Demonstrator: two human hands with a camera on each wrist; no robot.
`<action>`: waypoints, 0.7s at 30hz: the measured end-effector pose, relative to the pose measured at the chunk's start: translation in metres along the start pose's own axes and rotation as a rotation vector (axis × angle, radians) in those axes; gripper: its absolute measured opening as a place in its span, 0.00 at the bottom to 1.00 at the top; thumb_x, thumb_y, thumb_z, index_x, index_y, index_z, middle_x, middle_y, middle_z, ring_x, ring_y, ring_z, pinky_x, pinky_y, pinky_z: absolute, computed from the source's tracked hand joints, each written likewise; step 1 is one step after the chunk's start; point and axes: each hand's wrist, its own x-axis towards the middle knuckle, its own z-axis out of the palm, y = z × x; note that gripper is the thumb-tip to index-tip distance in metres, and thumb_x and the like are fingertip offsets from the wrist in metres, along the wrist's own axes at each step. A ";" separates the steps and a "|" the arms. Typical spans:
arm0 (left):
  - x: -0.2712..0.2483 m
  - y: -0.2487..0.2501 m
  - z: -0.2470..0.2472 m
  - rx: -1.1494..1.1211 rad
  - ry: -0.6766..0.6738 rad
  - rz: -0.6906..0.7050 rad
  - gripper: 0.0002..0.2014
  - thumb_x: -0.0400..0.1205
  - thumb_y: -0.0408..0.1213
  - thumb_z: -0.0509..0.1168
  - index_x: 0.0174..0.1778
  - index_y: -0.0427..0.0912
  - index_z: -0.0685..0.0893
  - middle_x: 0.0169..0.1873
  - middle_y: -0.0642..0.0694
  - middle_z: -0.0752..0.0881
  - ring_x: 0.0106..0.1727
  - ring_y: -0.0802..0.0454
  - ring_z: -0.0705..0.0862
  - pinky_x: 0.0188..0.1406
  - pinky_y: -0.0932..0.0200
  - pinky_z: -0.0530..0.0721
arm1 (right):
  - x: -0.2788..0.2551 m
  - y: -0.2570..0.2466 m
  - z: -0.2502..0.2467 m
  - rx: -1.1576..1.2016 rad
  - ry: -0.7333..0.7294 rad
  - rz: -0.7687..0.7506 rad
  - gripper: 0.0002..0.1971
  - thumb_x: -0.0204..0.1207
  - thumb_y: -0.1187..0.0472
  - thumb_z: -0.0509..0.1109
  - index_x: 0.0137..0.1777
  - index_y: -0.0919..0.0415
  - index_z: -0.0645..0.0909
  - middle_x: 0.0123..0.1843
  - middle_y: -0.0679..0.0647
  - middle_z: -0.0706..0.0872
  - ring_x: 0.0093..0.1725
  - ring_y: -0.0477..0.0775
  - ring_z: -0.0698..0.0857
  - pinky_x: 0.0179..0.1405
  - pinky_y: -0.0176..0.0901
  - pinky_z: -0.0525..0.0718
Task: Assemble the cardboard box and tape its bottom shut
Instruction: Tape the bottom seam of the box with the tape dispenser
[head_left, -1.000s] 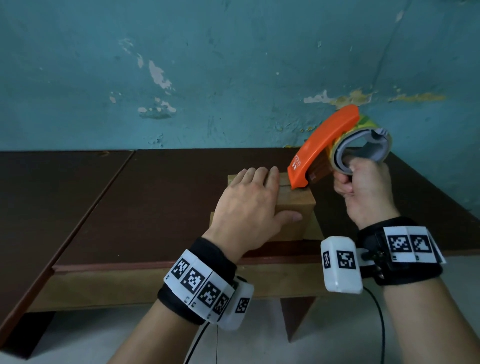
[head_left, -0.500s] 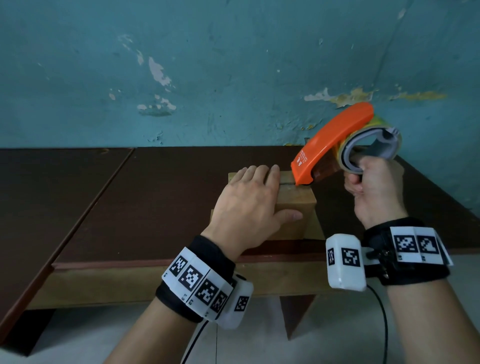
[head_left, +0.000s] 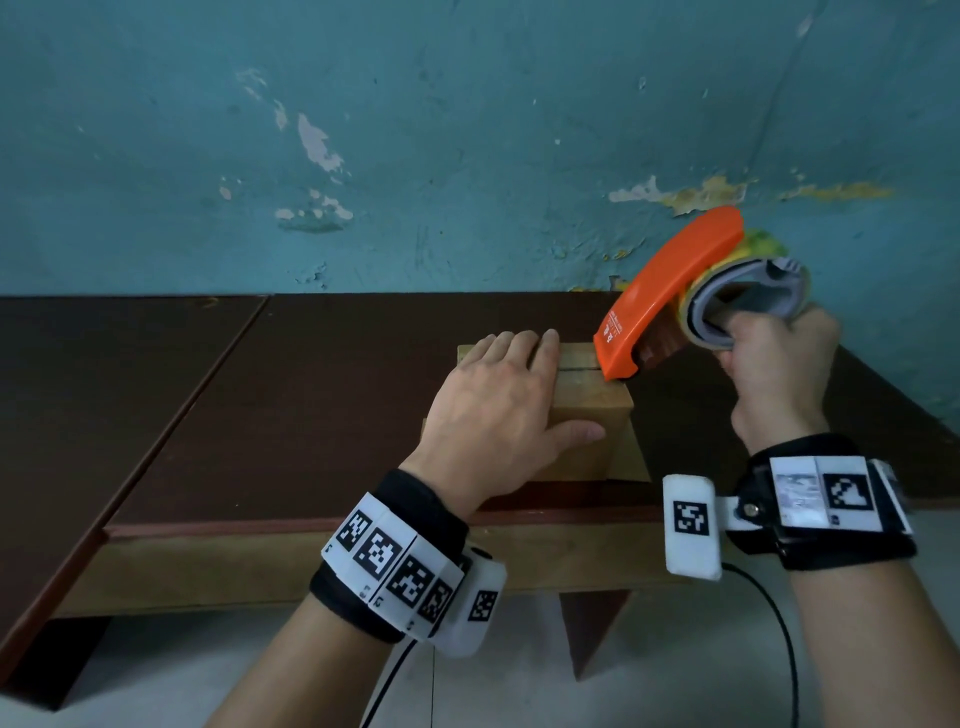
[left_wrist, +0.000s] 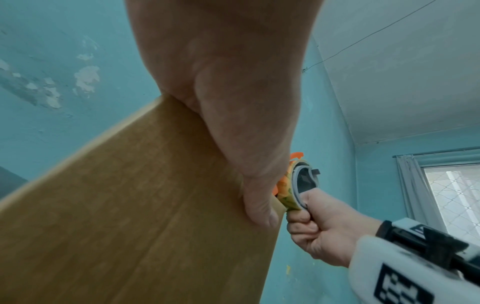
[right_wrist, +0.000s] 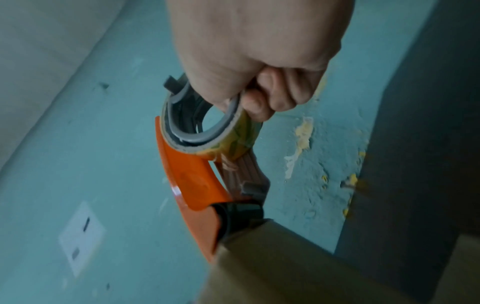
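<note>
A small brown cardboard box (head_left: 592, 410) stands near the table's front edge, its closed flaps facing up. My left hand (head_left: 498, 410) lies flat on top of it, fingers straight, thumb against the near side (left_wrist: 259, 205). My right hand (head_left: 774, 364) grips an orange tape dispenser (head_left: 665, 291) by its grey roll core. The dispenser's nose touches the box top at the flap seam, at the right edge. In the right wrist view the orange tape dispenser (right_wrist: 192, 185) meets the box corner (right_wrist: 259, 246).
The dark brown table (head_left: 311, 395) runs along a peeling teal wall (head_left: 467, 156). A loose box flap (head_left: 631, 457) sticks out to the right at table level. A second tabletop (head_left: 78, 395) adjoins on the left.
My right hand has swung the dispenser's rear up and to the right, while its nose stays at the box's flap seam. The left hand has not moved.
</note>
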 end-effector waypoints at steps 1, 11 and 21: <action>0.000 0.000 0.000 0.002 0.003 0.002 0.49 0.82 0.75 0.52 0.90 0.38 0.62 0.83 0.39 0.73 0.85 0.41 0.70 0.87 0.45 0.61 | 0.001 0.001 -0.001 -0.044 -0.012 -0.040 0.16 0.73 0.76 0.70 0.42 0.51 0.86 0.43 0.50 0.91 0.40 0.39 0.93 0.39 0.34 0.88; 0.002 -0.001 0.002 -0.023 0.015 0.083 0.46 0.85 0.71 0.50 0.93 0.48 0.46 0.92 0.40 0.51 0.93 0.44 0.44 0.92 0.46 0.48 | 0.008 -0.001 0.003 -0.283 -0.045 -0.215 0.15 0.73 0.70 0.74 0.56 0.52 0.89 0.50 0.50 0.92 0.50 0.42 0.92 0.48 0.37 0.89; 0.002 0.005 0.001 -0.132 0.059 0.114 0.48 0.88 0.58 0.60 0.92 0.43 0.34 0.88 0.39 0.66 0.90 0.43 0.61 0.90 0.47 0.59 | 0.007 0.002 0.008 -0.246 -0.014 -0.213 0.15 0.72 0.69 0.74 0.40 0.44 0.85 0.44 0.44 0.91 0.48 0.41 0.93 0.51 0.44 0.91</action>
